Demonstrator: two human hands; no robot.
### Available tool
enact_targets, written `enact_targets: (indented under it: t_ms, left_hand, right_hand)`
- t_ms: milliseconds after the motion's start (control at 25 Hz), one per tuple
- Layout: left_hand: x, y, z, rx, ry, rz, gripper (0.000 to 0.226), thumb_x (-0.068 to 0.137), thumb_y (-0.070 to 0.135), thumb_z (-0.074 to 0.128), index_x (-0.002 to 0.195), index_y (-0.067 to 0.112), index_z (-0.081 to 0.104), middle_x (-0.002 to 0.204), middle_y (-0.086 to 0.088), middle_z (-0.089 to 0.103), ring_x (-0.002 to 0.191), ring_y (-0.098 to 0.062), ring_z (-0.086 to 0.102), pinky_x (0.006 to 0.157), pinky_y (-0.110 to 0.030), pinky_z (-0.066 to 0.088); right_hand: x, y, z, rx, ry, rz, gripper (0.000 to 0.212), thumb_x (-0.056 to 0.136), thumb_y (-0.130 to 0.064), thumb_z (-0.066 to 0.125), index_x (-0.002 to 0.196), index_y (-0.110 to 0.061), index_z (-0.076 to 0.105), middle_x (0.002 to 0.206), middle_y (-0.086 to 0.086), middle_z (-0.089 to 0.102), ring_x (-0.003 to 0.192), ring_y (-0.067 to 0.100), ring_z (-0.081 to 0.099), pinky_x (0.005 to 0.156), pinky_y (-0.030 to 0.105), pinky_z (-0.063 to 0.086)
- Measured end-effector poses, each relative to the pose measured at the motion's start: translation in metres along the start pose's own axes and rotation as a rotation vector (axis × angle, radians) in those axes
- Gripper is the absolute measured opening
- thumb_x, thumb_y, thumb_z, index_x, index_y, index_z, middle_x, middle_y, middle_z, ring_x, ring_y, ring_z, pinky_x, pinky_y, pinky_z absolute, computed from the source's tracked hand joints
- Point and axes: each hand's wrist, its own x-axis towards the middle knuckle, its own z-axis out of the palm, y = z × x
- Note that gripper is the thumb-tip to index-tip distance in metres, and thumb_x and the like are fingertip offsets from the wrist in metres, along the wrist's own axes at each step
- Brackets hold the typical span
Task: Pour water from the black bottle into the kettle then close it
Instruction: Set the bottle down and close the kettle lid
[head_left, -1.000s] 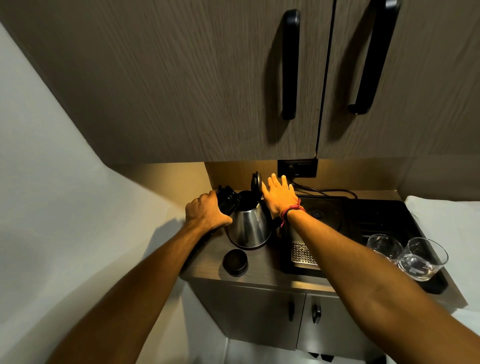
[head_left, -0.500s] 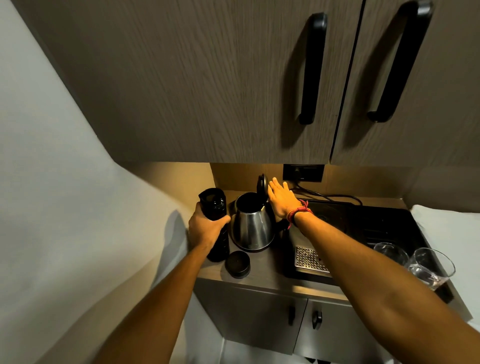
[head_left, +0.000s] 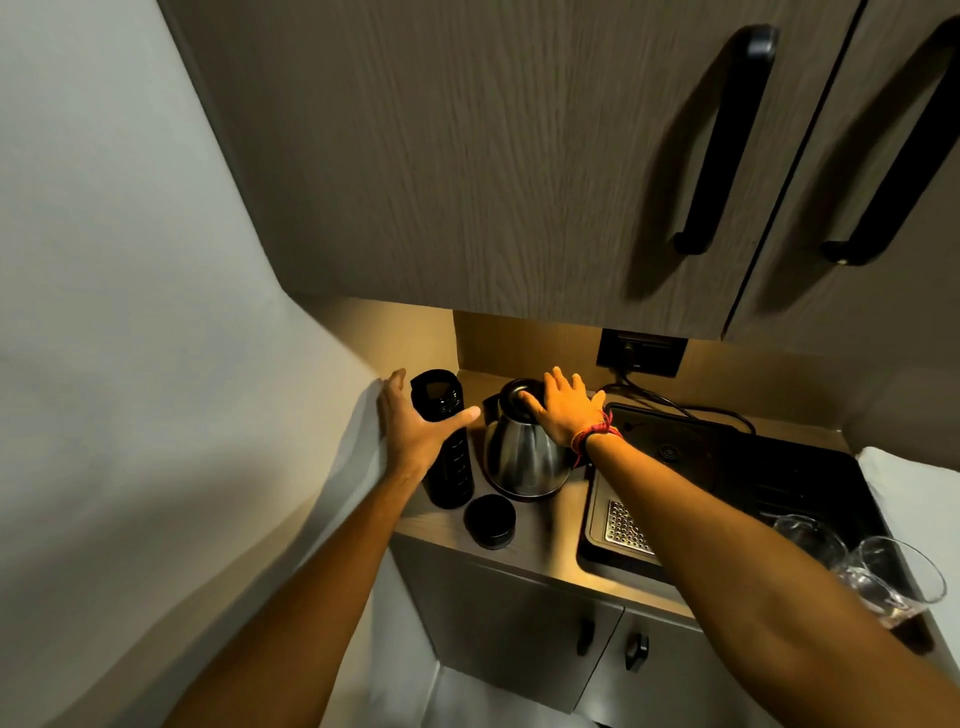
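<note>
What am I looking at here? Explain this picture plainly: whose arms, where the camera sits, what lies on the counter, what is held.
No machine here: a person wears a wide-angle camera on the head, looking down at both bare arms. On the wooden counter stand a tall black bottle, uncapped, its round black cap lying in front, and a shiny steel kettle. The left hand is open beside the bottle, gripping nothing. The right hand lies flat on the kettle's black lid, pressing it down. Clear drinking glasses sit at the right.
</note>
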Motion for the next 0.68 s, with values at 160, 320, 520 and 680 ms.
enact_targets:
  t_ms: [160,320,520,680]
  left_hand:
    - [-0.006,0.040,0.012,0.291,0.171,0.459,0.081,0.083,0.054,0.067,0.147,0.018,0.032,0.148,-0.007,0.041,0.135,-0.022,0.041,0.107,-0.035,0.042]
    - [-0.024,0.054,0.071,0.607,-0.257,0.665,0.079,0.087,0.015,0.063,0.154,0.008,0.021,0.160,-0.013,0.024,0.144,-0.030,0.029,0.112,-0.045,0.040]
    - [-0.025,0.024,0.105,0.796,-0.502,0.275,0.100,0.085,0.021,0.068,0.156,0.005,-0.002,0.166,-0.012,-0.008,0.152,-0.029,-0.004,0.122,-0.045,0.004]
    - [-0.018,0.022,0.105,0.888,-0.539,0.315,0.100,0.086,0.026,0.065,0.155,0.005,-0.003,0.165,-0.015,-0.007,0.152,-0.027,-0.006,0.122,-0.045,-0.004]
  right_hand:
    - [-0.008,0.007,0.012,-0.002,0.117,-0.134,0.068,0.097,-0.059,0.012,0.156,-0.025,0.008,0.166,-0.006,-0.001,0.153,0.028,-0.004,0.117,0.066,-0.002]
    - [-0.016,0.015,0.021,-0.059,0.181,-0.273,0.059,0.101,-0.046,0.018,0.156,-0.029,0.006,0.165,-0.009,0.002,0.153,0.020,-0.002,0.119,0.062,-0.001]
    - [-0.014,0.015,0.022,-0.108,0.153,-0.240,0.060,0.101,-0.039,0.027,0.156,-0.022,0.011,0.166,-0.004,0.008,0.153,0.022,0.001,0.120,0.061,0.001]
    - [-0.015,0.004,0.018,-0.183,0.112,-0.236,0.067,0.098,-0.040,0.035,0.156,-0.016,0.011,0.165,0.003,0.009,0.153,0.025,0.002,0.120,0.059,0.003]
